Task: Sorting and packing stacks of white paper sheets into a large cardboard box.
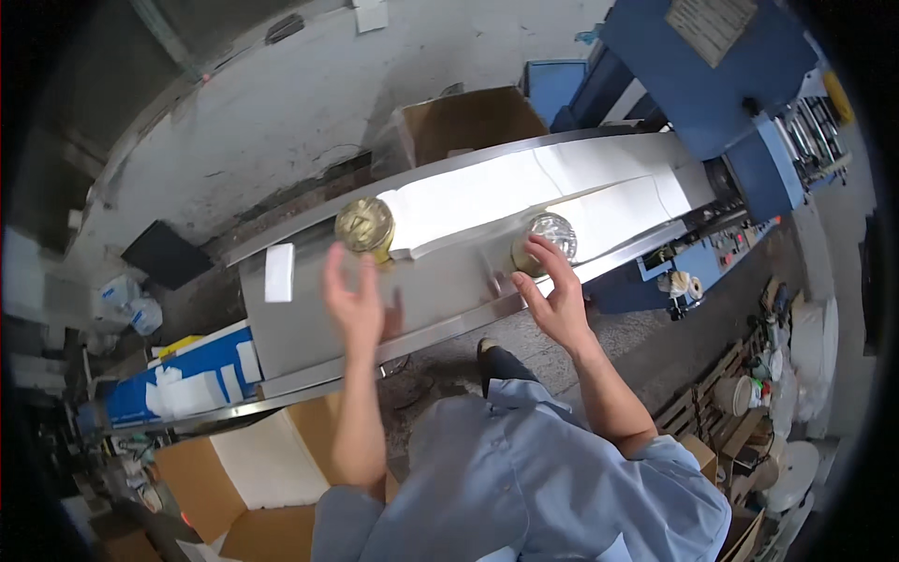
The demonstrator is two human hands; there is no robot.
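Overhead, a head camera looks down on a person in a light blue shirt standing at a long steel conveyor (309, 328) that runs slantwise from lower left to upper right. A stack of white sheets (534, 192) lies along the belt, reaching up to a blue machine (712, 84) at the upper right. The left hand (356, 300) hovers over the bare steel, fingers spread wide and holding nothing; it is blurred. Just above its fingertips, at the near end of the white stack, stands a gold disc (364, 225), round and embossed, touching the stack's edge. The hand is near the disc, but whether it touches cannot be told. The right hand (554, 298) is open too, fingers loosely curved, its fingertips resting at a silver disc (546, 239) that sits on the near edge of the white sheets; it does not grip the disc. The two discs are well apart, one by each hand. A small white slip (279, 273) lies on the steel left of the left hand. An open cardboard box (459, 122) stands beyond the conveyor, and another box (243, 468) holding white sheets sits at the lower left, beside a blue tray (178, 384).
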